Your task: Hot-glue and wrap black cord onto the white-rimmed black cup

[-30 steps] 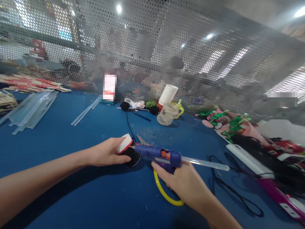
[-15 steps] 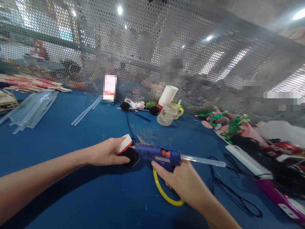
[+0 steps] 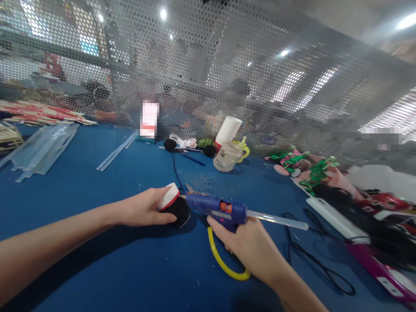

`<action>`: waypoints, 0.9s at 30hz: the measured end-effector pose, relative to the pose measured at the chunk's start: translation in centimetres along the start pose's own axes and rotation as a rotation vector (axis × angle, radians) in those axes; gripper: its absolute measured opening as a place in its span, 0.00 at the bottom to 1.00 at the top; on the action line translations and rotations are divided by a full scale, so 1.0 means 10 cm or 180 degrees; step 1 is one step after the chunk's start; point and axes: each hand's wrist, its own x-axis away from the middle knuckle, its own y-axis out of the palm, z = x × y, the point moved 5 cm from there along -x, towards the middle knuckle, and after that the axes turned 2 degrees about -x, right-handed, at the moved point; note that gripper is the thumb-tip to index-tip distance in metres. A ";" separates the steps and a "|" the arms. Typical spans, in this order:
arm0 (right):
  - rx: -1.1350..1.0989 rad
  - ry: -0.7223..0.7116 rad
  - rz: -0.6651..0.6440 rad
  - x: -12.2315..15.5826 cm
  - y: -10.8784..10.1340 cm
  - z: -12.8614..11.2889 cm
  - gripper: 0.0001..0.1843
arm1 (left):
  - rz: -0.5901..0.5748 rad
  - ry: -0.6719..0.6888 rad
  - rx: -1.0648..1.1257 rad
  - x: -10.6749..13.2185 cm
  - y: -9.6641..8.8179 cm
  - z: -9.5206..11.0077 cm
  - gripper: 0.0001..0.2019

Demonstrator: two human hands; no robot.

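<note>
My left hand (image 3: pixel 151 207) is closed round a white piece with a red edge (image 3: pixel 169 196) set against a dark round black part (image 3: pixel 180 214), just above the blue table. Its thumb lies along the top of the white piece. My right hand (image 3: pixel 248 247) grips a blue hot glue gun (image 3: pixel 216 208), finger at the trigger. A clear glue stick (image 3: pixel 277 219) sticks out of its back. The gun's nozzle points left, at the red edge, and seems to touch it. Below the gun curves a yellow loop (image 3: pixel 224 264), partly hidden by my right hand.
A perforated metal screen (image 3: pixel 182 56) stands behind the table. Before it are a lit phone (image 3: pixel 149 119), stacked white cups (image 3: pixel 230 129) and a clear plastic cup (image 3: pixel 225 158). Glue sticks (image 3: pixel 45 149) lie left. At right are a power strip (image 3: pixel 338 221), black cables (image 3: pixel 320 266) and green-pink craft pieces (image 3: pixel 316 169).
The glue gun's nozzle has shifted slightly upward along the red edge. The black part shows a little more below it. My left hand stays nearly still.
</note>
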 end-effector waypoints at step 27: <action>-0.0638 0.0749 -0.0049 -0.06 0.07 0.14 0.12 | -0.0011 0.0109 -0.0024 0.00 -0.01 0.02 0.13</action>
